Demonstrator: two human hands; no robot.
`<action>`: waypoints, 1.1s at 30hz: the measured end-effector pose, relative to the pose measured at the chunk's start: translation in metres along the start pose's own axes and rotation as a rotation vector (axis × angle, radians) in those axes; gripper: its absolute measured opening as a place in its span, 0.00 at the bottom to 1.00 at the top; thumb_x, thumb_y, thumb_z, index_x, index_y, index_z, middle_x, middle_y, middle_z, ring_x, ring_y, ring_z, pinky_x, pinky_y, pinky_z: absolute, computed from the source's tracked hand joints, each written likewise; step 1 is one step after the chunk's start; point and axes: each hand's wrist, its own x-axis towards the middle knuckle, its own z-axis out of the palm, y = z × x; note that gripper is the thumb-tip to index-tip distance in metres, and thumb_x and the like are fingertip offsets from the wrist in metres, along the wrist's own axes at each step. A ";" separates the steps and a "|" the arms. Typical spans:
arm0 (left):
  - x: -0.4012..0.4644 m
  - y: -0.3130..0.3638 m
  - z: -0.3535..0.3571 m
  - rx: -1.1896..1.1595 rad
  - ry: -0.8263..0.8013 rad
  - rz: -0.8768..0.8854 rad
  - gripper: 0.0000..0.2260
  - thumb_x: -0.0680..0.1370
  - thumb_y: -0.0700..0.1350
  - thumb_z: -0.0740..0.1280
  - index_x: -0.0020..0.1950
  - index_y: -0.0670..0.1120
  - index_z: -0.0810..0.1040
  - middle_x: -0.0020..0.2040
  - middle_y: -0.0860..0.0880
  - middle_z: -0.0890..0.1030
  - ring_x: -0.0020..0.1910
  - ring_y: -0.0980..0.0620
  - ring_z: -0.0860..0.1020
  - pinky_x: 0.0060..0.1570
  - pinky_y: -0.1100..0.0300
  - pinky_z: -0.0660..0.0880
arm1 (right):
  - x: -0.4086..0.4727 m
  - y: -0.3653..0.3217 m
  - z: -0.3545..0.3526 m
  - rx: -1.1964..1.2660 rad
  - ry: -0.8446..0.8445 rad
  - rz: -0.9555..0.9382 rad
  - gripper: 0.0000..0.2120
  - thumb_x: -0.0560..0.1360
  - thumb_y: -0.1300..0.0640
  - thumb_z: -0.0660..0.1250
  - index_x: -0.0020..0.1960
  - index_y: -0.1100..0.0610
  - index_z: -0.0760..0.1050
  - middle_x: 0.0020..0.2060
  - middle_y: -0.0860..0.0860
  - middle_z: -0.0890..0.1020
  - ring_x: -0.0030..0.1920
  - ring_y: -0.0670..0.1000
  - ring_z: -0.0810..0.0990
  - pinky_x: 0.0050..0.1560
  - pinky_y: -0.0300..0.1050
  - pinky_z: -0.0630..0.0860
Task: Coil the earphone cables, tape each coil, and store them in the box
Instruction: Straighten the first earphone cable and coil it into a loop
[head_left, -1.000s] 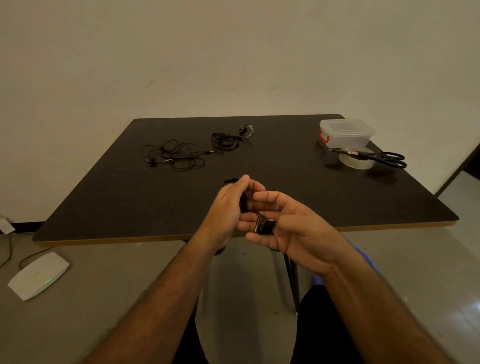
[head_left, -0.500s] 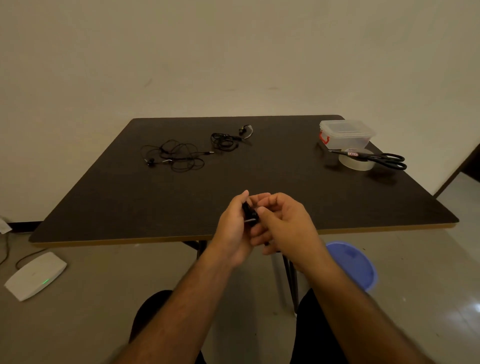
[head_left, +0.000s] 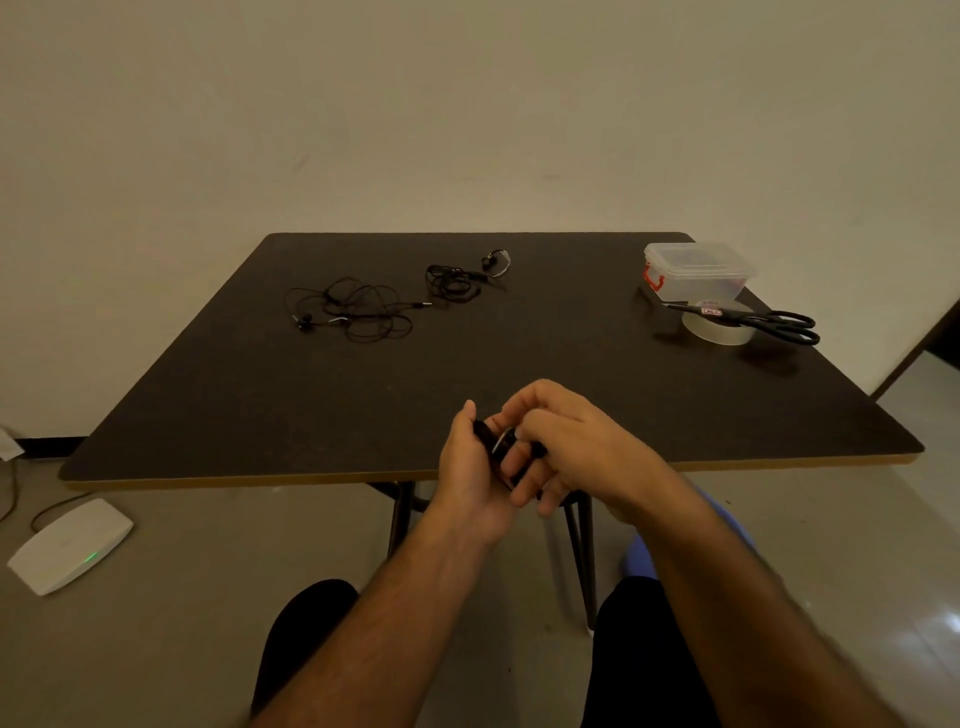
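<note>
Over the table's near edge, my left hand (head_left: 470, 462) and my right hand (head_left: 566, 441) hold a small black earphone coil (head_left: 500, 441) between them. The left hand cups it and the right hand's fingers curl over it from above, hiding most of it. A loose tangle of black earphones (head_left: 353, 312) lies on the dark table (head_left: 260, 405) at the far left. Another, tighter earphone bundle (head_left: 460, 275) lies beside it toward the middle. The clear plastic box (head_left: 698, 273) with a red clasp stands at the far right, its lid on.
A roll of clear tape (head_left: 719, 330) sits in front of the box with black scissors (head_left: 763, 322) lying across it. On the floor are a white device with a green light (head_left: 70, 543) at left and a blue stool (head_left: 644, 556) under the table.
My hands have closed together around the coil and shifted slightly right. The right hand, open beneath the coil a second ago, now curls over it from above.
</note>
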 end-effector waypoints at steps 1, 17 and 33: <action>0.000 0.000 0.000 0.010 -0.002 0.001 0.27 0.83 0.60 0.51 0.50 0.42 0.81 0.39 0.41 0.85 0.36 0.45 0.85 0.33 0.54 0.81 | 0.000 0.000 -0.002 0.011 -0.022 -0.004 0.10 0.80 0.61 0.59 0.60 0.52 0.70 0.43 0.56 0.82 0.33 0.51 0.82 0.32 0.45 0.77; 0.001 -0.011 0.011 0.223 0.013 0.138 0.25 0.84 0.60 0.51 0.53 0.43 0.79 0.41 0.44 0.86 0.37 0.48 0.85 0.40 0.50 0.79 | 0.018 0.012 0.003 -0.604 0.230 -0.254 0.23 0.81 0.55 0.63 0.73 0.46 0.60 0.47 0.48 0.80 0.36 0.43 0.77 0.42 0.43 0.81; 0.005 0.011 0.003 0.415 -0.191 0.098 0.39 0.74 0.74 0.41 0.38 0.45 0.80 0.25 0.52 0.67 0.22 0.57 0.59 0.21 0.64 0.55 | 0.022 0.008 -0.025 -0.819 0.069 -0.437 0.10 0.77 0.56 0.67 0.57 0.48 0.78 0.57 0.44 0.74 0.56 0.43 0.74 0.59 0.48 0.76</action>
